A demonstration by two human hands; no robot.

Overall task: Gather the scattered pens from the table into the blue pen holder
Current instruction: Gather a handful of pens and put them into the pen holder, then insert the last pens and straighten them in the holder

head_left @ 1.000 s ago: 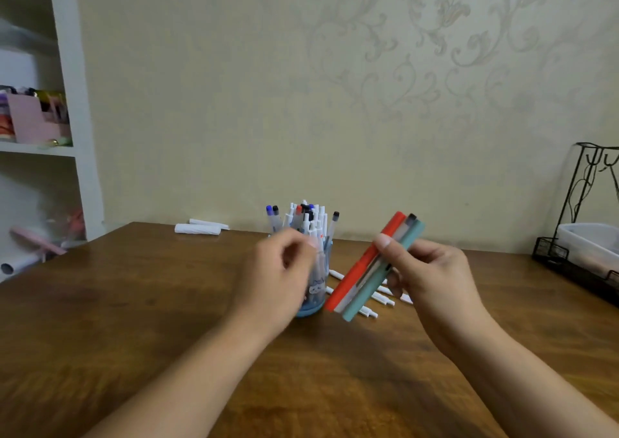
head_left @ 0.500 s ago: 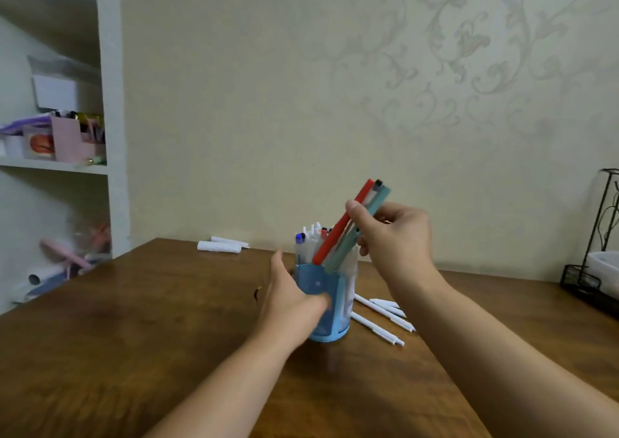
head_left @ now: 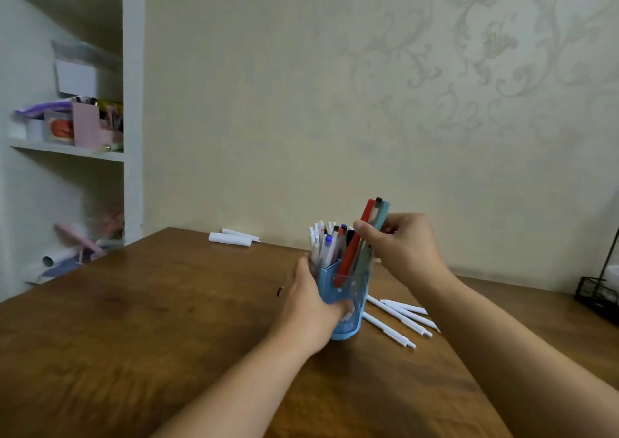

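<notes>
The blue pen holder (head_left: pixel 348 320) stands on the brown table (head_left: pixel 167 320), with several white pens sticking out of its top. My left hand (head_left: pixel 311 300) grips the holder's left side. My right hand (head_left: pixel 405 250) pinches a bundle of pens (head_left: pixel 361 240), one red, one teal and one pale with a dark tip. The bundle stands almost upright with its lower ends inside the holder. Several white pens (head_left: pixel 398 320) lie loose on the table just right of the holder.
Two white rolled objects (head_left: pixel 231 237) lie near the wall at the table's far edge. A black wire rack (head_left: pixel 599 290) sits at the far right. White shelves (head_left: pixel 67 149) with clutter stand to the left, beyond the table's left edge.
My right hand has tipped the pen bundle upright and lowered its ends into the holder. My left hand went from in front of the holder to gripping its side.
</notes>
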